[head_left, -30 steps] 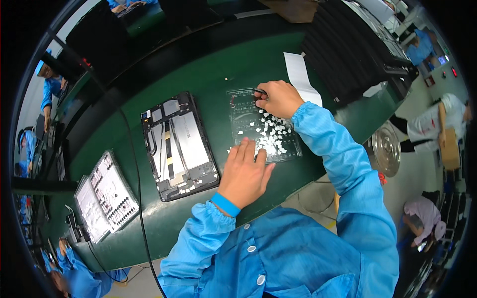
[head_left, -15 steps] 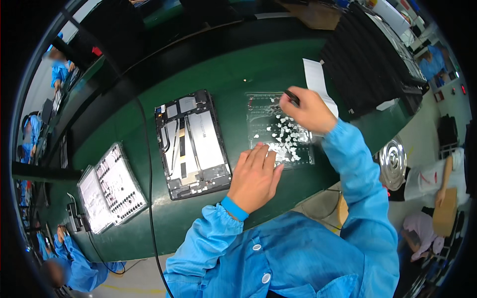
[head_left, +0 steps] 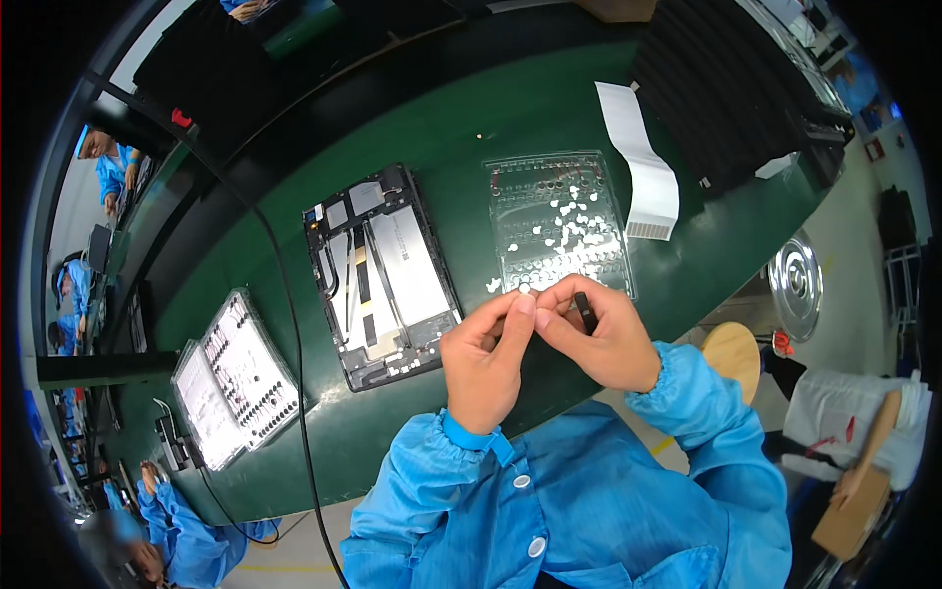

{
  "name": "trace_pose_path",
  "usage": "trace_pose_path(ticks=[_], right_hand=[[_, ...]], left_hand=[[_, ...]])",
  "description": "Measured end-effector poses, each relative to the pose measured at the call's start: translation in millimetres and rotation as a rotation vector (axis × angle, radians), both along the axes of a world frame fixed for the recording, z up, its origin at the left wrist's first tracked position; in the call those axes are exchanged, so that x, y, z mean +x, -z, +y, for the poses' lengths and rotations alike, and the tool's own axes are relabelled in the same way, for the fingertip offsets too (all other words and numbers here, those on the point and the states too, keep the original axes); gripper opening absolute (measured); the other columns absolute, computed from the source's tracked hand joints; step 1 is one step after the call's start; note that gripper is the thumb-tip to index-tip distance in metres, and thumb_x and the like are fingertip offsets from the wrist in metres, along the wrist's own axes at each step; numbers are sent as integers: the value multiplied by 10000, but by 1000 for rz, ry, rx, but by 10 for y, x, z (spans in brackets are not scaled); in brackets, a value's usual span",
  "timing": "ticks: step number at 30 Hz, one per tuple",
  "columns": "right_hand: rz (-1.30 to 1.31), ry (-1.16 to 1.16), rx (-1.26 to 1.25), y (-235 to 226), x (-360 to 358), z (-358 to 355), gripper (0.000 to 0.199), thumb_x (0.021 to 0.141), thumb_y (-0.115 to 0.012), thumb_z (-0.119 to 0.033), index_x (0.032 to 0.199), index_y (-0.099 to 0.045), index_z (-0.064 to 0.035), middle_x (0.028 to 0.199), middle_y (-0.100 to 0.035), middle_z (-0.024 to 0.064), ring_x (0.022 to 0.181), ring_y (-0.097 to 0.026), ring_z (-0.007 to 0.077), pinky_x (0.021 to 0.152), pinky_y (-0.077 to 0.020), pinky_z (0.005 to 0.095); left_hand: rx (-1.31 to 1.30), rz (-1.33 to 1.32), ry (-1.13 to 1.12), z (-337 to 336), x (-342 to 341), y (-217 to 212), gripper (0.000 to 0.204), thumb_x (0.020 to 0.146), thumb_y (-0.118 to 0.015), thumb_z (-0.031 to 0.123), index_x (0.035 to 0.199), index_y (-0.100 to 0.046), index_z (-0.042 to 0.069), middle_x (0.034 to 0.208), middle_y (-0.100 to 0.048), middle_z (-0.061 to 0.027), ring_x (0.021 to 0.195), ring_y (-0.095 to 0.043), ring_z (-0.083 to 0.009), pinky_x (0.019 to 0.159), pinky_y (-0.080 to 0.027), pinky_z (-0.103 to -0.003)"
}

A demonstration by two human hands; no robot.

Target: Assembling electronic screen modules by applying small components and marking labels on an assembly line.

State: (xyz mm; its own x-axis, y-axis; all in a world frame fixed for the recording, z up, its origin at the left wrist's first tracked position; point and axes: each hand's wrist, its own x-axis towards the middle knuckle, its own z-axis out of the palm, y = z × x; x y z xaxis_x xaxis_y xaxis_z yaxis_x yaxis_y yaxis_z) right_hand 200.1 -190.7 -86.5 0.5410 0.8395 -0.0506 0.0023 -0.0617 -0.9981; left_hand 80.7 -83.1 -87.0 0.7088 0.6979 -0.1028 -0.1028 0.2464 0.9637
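Note:
My left hand [head_left: 486, 365] is closed, thumb and forefinger pinching a small white round piece [head_left: 525, 289] in front of the tray. Fingertips of my right hand [head_left: 616, 339] meet it at the same piece. A short black stick-like tool [head_left: 586, 312] is tucked in my right hand, its lower part hidden by the fingers. Just beyond both hands, a clear plastic tray [head_left: 510, 206] has many loose white pieces [head_left: 584, 231] scattered over it. Left of my hands lies an opened tablet [head_left: 402, 265], its silver battery and dark flat cables exposed.
A clear-wrapped sheet pack [head_left: 245, 373] with rows of small black parts lies at the left. A black cable [head_left: 294, 353] crosses the green table [head_left: 461, 128]. A white paper strip [head_left: 643, 177] curls beside black stacked material [head_left: 726, 88]. A wooden stool [head_left: 734, 355] stands at the right.
My right hand has come down from over the tray to meet my left. My left hand has left the white pieces and now pinches one. The view has shifted slightly.

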Motion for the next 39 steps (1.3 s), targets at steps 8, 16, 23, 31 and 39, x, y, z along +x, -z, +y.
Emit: trace_pose_path(ticks=[8, 16, 23, 31, 39], right_hand=[[-1210, -77, 192, -249, 297, 41, 310, 755, -790, -74, 1057, -725, -51, 910, -685, 45, 622, -687, 197, 500, -535, 303], [-1205, -63, 139, -156, 330, 33, 248, 736, -770, -62, 968, -684, -45, 869, -663, 52, 604, -672, 207, 501, -527, 317], [-1138, -53, -536, 123, 789, 8, 184, 805, -732, -111, 945, -620, -71, 904, -648, 103, 740, -676, 340, 631, -538, 454], [-742, -173, -136, -415, 790, 842, 144, 885, -663, -80, 1020, -642, -35, 867, -680, 129, 745, -660, 287, 647, -509, 371], [-48, -559, -294, -322, 776, 1814, 342, 990, -659, -357, 1006, -691, -17, 829, -716, 34, 843, -623, 107, 825, -471, 261]], left_hand=[[222, 157, 139, 76, -50, -165, 215, 1002, -631, 96, 1117, -700, -73, 931, -743, -105, 867, -687, -126, 795, -546, -264], [537, 290, 178, 77, 11, -154, 184, 976, -654, 79, 1084, -711, -58, 876, -733, -90, 814, -653, -82, 738, -520, -234], [330, 347, 130, 322, -219, -230, 169, 949, -693, 72, 1054, -719, -57, 828, -724, -79, 728, -644, -99, 707, -525, -246], [917, 478, -105, 1045, -392, -431, 81, 868, -714, 70, 923, -722, 12, 766, -690, -115, 654, -671, -230, 603, -511, -340], [1275, 333, -78, 1517, -124, -290, 81, 806, -722, 32, 878, -688, 40, 720, -630, -89, 596, -569, -288, 587, -444, -394]])
